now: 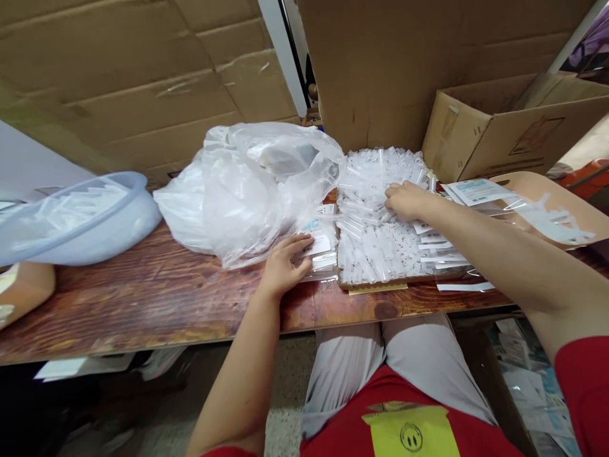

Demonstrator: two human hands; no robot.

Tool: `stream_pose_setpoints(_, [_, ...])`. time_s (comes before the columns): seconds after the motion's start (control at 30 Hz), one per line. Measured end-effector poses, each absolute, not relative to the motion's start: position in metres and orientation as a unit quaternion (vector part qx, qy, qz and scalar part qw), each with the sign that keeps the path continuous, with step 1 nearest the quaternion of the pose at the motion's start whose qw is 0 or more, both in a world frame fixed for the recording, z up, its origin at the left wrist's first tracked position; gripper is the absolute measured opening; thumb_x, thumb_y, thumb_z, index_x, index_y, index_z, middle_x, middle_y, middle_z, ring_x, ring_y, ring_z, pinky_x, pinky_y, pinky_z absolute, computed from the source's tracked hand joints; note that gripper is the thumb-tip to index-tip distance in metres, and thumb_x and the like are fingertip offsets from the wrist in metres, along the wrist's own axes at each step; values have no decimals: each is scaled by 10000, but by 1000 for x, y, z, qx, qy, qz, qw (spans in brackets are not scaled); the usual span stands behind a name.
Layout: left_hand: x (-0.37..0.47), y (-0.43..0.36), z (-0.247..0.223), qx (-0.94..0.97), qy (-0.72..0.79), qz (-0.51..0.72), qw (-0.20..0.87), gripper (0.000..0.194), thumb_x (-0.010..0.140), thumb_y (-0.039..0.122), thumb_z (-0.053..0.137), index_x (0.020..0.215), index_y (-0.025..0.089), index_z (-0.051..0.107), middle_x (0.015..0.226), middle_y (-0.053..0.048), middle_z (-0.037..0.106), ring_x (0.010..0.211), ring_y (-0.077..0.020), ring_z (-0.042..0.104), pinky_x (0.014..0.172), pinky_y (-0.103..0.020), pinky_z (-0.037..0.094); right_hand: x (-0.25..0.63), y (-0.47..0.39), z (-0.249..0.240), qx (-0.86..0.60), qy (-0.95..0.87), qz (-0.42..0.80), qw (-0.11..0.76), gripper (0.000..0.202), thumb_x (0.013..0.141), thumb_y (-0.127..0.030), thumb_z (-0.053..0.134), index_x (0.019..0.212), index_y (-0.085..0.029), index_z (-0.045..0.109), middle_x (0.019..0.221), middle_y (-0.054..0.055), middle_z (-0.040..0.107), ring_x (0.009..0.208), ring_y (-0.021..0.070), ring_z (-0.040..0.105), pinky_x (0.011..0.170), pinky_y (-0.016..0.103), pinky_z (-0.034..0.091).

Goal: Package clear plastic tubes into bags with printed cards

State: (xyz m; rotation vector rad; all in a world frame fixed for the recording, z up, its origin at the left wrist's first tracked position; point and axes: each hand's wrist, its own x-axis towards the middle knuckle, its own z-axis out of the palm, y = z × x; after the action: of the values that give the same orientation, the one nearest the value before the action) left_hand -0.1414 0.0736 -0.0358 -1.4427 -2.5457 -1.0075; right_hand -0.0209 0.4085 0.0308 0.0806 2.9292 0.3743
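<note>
My left hand (285,265) lies with its fingers spread on a stack of clear plastic packets (321,244) with printed white and blue labels. Just right of it, a shallow cardboard tray (343,285) is heaped with small clear plastic tubes (366,244). My right hand (408,200) reaches over the far right part of this heap, fingers bent and close together, their tips on the tubes. Whatever may be between those fingertips is too small to make out. Beneath my right forearm, more labelled packets (435,244) overlap the tray's right side.
A large translucent plastic bag (247,190) bulges behind my left hand. At far left are a pale blue basin (118,231) of white pieces and an orange container (33,289). On the right stand an orange tray (528,184) and an open cardboard box (461,136). The wooden table (190,304) ends before my lap.
</note>
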Motion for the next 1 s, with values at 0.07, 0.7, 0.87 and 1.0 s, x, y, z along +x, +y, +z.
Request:
stream_pose_setpoints(0.07, [-141, 73, -37, -464, -825, -321, 26, 499, 780, 332, 586, 1219, 176, 764, 1343, -125, 713, 1275, -322, 655, 1185, -516, 468, -15, 412, 41, 34, 986, 134, 98, 318, 830, -99, 590, 1067, -163, 794, 1145, 157, 727, 1207, 310, 586, 993, 439, 416])
stream_pose_setpoints(0.7, [-140, 73, -40, -486, -821, -283, 94, 452, 768, 210, 553, 1152, 200, 793, 1232, -106, 775, 1208, -309, 708, 1128, -516, 513, -89, 301, 39, -14, 998, -61, 21, 331, 908, -191, 616, 1194, -162, 779, 1288, 195, 691, 1273, 342, 607, 1019, 421, 492])
stream_pose_setpoints(0.87, [-137, 71, -38, -503, -814, -266, 115, 410, 850, 192, 530, 1160, 200, 798, 1248, -126, 748, 1247, -307, 657, 1143, -520, 479, -76, 302, 46, -27, 995, -92, -14, 375, 901, -109, 574, 1219, -132, 770, 1288, 181, 689, 1296, 316, 594, 1084, 405, 478])
stream_pose_setpoints(1.0, [-126, 67, -40, -461, -833, -270, 146, 389, 925, 194, 498, 1150, 216, 815, 1359, -154, 658, 1260, -316, 619, 1109, -527, 503, -51, 305, 50, -26, 988, -135, -66, 458, 949, -109, 522, 1376, -130, 687, 1296, 155, 672, 1218, 245, 642, 1081, 360, 497])
